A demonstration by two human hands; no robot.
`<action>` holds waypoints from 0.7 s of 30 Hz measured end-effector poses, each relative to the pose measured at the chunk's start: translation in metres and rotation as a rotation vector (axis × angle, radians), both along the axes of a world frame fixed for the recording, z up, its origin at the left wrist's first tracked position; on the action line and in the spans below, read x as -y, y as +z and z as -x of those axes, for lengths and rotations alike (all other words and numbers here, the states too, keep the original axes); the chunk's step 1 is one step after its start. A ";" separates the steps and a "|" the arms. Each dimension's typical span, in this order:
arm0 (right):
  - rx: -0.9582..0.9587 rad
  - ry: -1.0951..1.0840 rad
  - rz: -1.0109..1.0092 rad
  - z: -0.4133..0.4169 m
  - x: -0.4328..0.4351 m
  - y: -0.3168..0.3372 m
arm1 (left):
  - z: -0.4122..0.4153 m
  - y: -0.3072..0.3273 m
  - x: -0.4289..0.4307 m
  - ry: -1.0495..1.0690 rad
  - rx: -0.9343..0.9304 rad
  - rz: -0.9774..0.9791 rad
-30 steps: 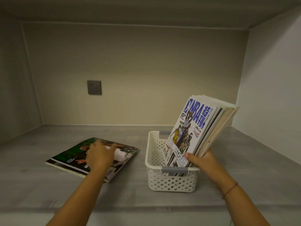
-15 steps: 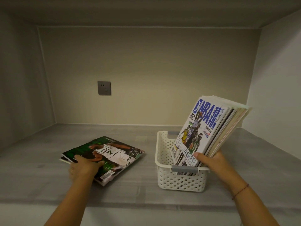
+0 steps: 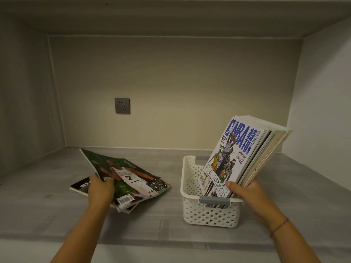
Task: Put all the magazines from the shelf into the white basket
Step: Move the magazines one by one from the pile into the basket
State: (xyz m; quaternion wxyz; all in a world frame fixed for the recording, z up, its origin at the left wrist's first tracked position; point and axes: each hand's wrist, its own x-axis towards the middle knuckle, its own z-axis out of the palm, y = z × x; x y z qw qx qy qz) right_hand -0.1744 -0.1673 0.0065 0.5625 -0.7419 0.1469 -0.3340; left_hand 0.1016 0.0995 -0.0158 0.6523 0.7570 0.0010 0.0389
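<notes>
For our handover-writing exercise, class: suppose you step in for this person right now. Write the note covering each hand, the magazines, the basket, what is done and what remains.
Left hand: grips the green-cover magazine, tilted up off the shelf.
Right hand: holds the magazine stack, which stands leaning right in the white basket.
Done: that stack is in the basket.
Left: the green-cover magazine and the dark magazine lying under it; there may be more beneath, but the count is unclear.
</notes>
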 end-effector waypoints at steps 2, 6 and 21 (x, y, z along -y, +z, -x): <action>0.000 0.002 0.003 0.000 0.000 0.000 | 0.017 0.008 0.012 -0.004 0.151 0.036; -0.002 0.010 0.022 0.001 0.000 0.000 | 0.065 0.022 0.041 -0.054 0.451 0.150; 0.009 0.012 0.040 -0.001 0.008 -0.004 | 0.158 0.061 0.151 -0.233 0.856 -0.108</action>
